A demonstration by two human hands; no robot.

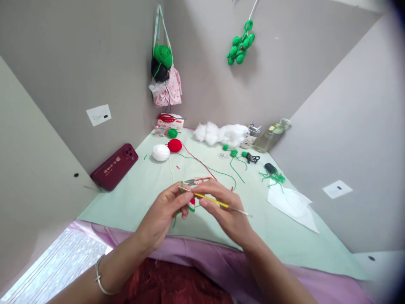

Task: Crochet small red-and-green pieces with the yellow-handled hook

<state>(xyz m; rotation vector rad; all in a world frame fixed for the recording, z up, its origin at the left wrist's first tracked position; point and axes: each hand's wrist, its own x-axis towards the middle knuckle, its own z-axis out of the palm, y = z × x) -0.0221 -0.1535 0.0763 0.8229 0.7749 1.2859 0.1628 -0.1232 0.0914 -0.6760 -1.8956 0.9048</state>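
Thumb and index finger of the left hand (163,213) pinch a small red, white and green crochet piece (192,204), a strand of green yarn (182,185) over the index finger, as I look on from afar. The right hand (226,211) pinches a yellow crochet hook (211,199) between thumb and fingers, its thin metal tip at the left index finger. I see the crochet piece held above the pale green tabletop (126,204), near orange-handled scissors (190,182). Farther back, a white yarn ball (161,153) and a red yarn ball (175,145) sit side by side.
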